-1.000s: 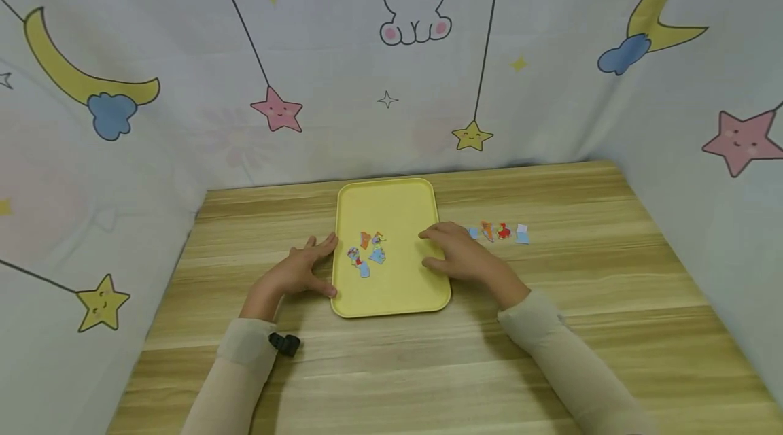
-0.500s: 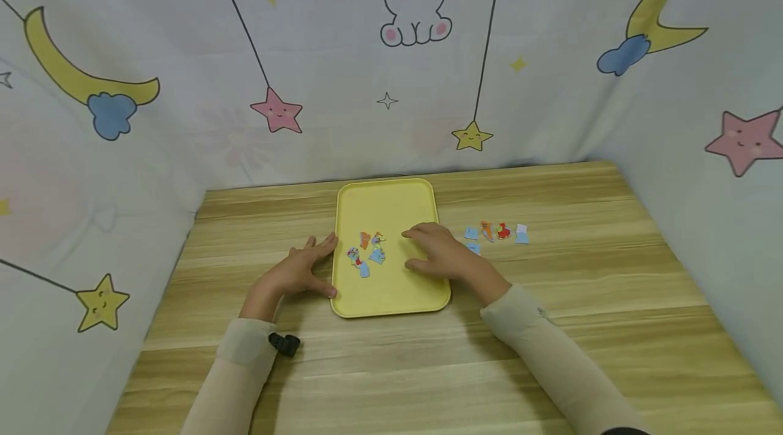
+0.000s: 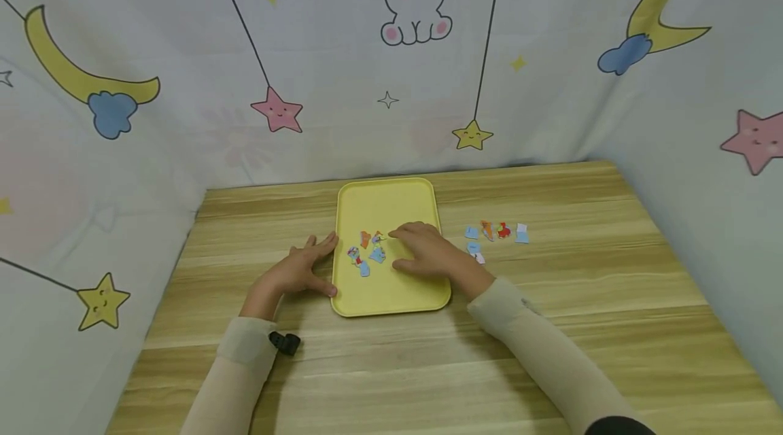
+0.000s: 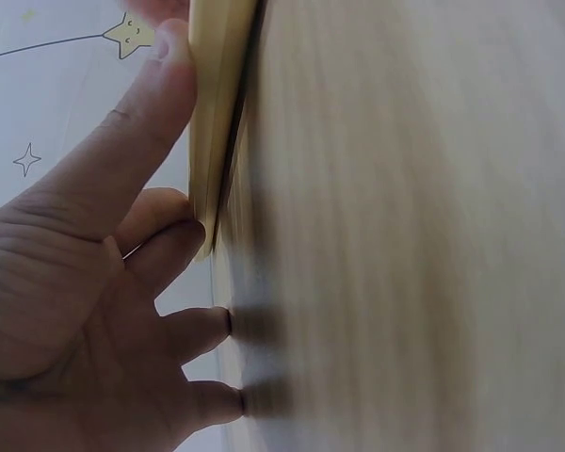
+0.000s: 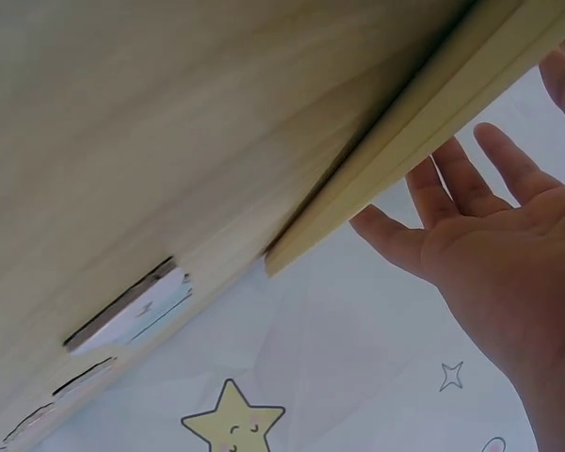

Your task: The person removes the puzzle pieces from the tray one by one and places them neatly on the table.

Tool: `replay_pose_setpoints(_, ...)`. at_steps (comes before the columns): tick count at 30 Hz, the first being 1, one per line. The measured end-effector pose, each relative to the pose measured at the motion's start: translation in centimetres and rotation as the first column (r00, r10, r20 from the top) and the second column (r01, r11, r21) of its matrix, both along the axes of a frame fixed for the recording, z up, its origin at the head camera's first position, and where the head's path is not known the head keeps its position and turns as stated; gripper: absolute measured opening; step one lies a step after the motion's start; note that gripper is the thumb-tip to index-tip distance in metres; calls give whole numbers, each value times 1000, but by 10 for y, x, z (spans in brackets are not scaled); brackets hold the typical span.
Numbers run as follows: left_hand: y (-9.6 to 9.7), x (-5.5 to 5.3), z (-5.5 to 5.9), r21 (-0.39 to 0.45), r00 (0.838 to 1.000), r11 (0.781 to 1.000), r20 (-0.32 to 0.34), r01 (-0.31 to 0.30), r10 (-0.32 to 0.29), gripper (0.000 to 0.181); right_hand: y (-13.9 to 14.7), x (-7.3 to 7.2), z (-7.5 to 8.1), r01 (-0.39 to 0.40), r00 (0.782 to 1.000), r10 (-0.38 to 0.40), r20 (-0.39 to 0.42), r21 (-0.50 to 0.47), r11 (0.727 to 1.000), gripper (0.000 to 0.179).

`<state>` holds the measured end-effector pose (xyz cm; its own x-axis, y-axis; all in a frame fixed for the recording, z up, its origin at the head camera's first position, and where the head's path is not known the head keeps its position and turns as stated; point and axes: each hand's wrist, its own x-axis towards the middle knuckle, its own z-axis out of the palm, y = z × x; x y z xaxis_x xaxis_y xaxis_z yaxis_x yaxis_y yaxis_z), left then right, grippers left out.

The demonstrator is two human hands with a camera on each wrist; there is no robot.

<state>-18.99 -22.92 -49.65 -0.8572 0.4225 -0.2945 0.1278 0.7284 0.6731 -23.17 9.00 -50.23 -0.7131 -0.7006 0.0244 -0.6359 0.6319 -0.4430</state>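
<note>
A yellow tray (image 3: pixel 385 204) lies on the wooden table, with several small flat cut-out pieces in its left half. Among them are an orange piece (image 3: pixel 365 239), a light blue piece (image 3: pixel 376 255) and a blue-and-red piece (image 3: pixel 358 262) that look like jigsaw pieces. My left hand (image 3: pixel 298 269) rests at the tray's left edge, thumb and fingers spread; in the left wrist view the thumb touches the tray's side (image 4: pixel 217 85). Over the tray's right half is my right hand (image 3: pixel 428 251), fingertips just right of the pieces, fingers loosely extended. Nothing shows in its grasp in the right wrist view.
Right of the tray, several more pieces lie on the table: an orange one (image 3: pixel 486 230), a red one (image 3: pixel 503 230), a blue-and-white one (image 3: pixel 522 233) and a light blue one (image 3: pixel 471 232). A printed cloth (image 3: pixel 342 54) hangs around the table's back and sides.
My right hand has moved left over the tray, from its right edge toward the pieces, uncovering pieces on the table behind it. The left hand and the tray have stayed put.
</note>
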Motion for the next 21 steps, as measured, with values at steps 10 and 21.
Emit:
replay_pose_setpoints(10, 1, 0, 0, -4, 1000, 1000, 15, -13, 13, 114, -16, -1, 1, -25, 999, 25, 23, 11, 1000, 58)
replay_pose_setpoints(21, 1, 1, -1, -16, 1000, 1000, 0, -12, 12, 115, -24, -3, 0, -54, 999, 53, 8, 58, 997, 62)
